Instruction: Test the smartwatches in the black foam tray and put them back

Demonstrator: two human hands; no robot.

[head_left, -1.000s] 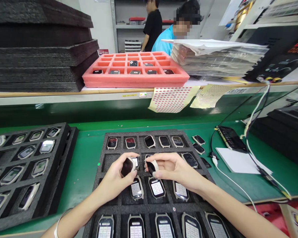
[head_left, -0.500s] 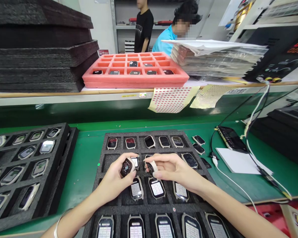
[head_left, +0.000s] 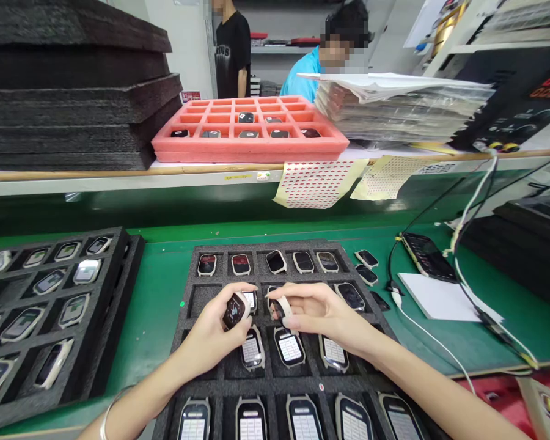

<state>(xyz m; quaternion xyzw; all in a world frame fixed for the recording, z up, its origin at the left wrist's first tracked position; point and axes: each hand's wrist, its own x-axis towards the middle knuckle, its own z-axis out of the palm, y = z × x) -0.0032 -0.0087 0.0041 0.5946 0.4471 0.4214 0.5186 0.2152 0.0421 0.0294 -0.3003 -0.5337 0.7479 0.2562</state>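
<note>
My left hand (head_left: pixel 217 327) grips a smartwatch body (head_left: pixel 234 310) by its edges, its dark face lit and tilted toward me. A second smartwatch body (head_left: pixel 280 308), pale-cased and seen nearly edge-on, is pinched between the thumb and fingers of my right hand (head_left: pixel 318 315). Both hands hover over a black foam tray (head_left: pixel 268 386), a small gap between the two watches. In its compartments lie rows of strapless watches; the nearer rows, such as one watch (head_left: pixel 289 347) below my right hand, show bright white grids, while the far row has dark screens. My hands hide part of the second row.
Another black foam tray (head_left: pixel 101 333) with watches stands at left. Right of the middle tray lie loose watch parts (head_left: pixel 366 259), a phone (head_left: pixel 428 256), white paper (head_left: pixel 440 297) and cables. A pink foam tray (head_left: pixel 250 151) and stacked black foam (head_left: pixel 64 146) occupy the shelf. Two people are beyond.
My hands and both watches stay almost in place, with the right watch turned very slightly. In the background, the person in black has shifted left.
</note>
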